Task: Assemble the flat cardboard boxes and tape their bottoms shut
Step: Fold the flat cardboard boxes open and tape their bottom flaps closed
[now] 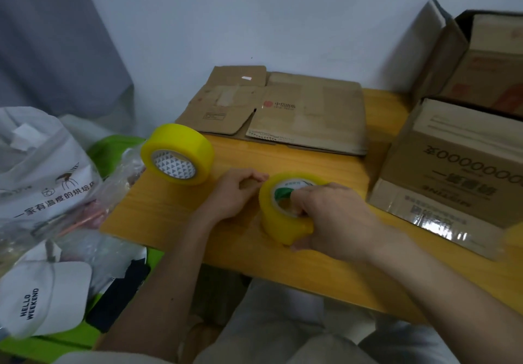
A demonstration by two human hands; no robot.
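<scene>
- White plastic bags (pixel 42 182) and a white cap printed "HELLO WEEKEND" (pixel 42 301) lay off the left edge of the yellow wooden table (pixel 175 216).
- A full roll of yellow packing tape with a white patterned core (pixel 177 154) stood tilted on the table's left part, well apart from both hands.
- The left hand (pixel 230 193) rested on the table just left of centre, fingers curled; fingertips at the side of the second roll. Whether they pinched a tape end could not be told.
- A second yellow tape roll with a green-and-white core (pixel 278 216) stood at the table's centre front.
- The right hand (pixel 331 219) gripped this second roll, fingers hooked into its core, thumb under its outer face.
- Flattened brown cardboard boxes (pixel 283 109) lay stacked at the table's back edge, against the wall.
- An assembled brown cardboard box with printed lettering (pixel 452 176) stood on the table's right part; another open carton (pixel 481 58) stood behind it.
</scene>
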